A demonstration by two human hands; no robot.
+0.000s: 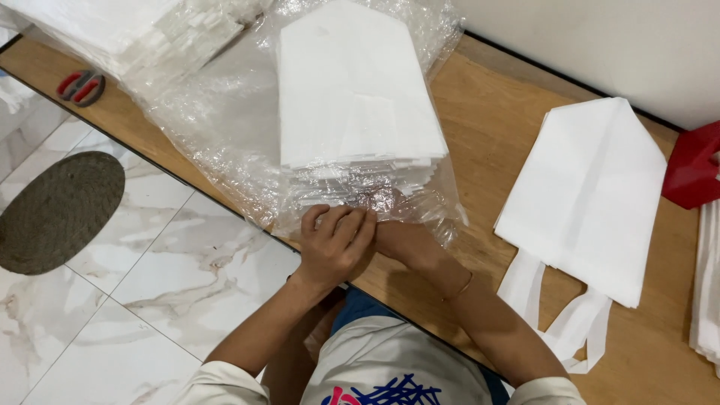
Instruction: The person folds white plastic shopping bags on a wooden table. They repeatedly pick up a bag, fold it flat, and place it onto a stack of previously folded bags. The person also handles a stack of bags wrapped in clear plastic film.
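Clear crinkled plastic wrap (225,127) encloses a stack of white folded bags (356,97) lying on the wooden counter (495,127). The stack's long axis runs away from the person, its tapered end pointing toward the far wall (600,45) and its broad, layered end toward the hands. The left hand (334,244) is curled, fingers pinching the wrap at the stack's near edge. The right hand (401,240) sits just beside it, partly covered by the left; it appears to grip the same wrap, though its fingers are hidden.

A single white bag with long handles (585,199) lies flat to the right, well apart from the stack, pointed end toward the wall, handles trailing toward the counter's near edge. A red object (694,169) rests at the right margin. Another wrapped white stack (127,34) occupies the far left corner, with red-handled scissors (81,86) near it. Below the counter, the floor (150,247) is marbled white tile, bearing a round grey woven mat (56,210).
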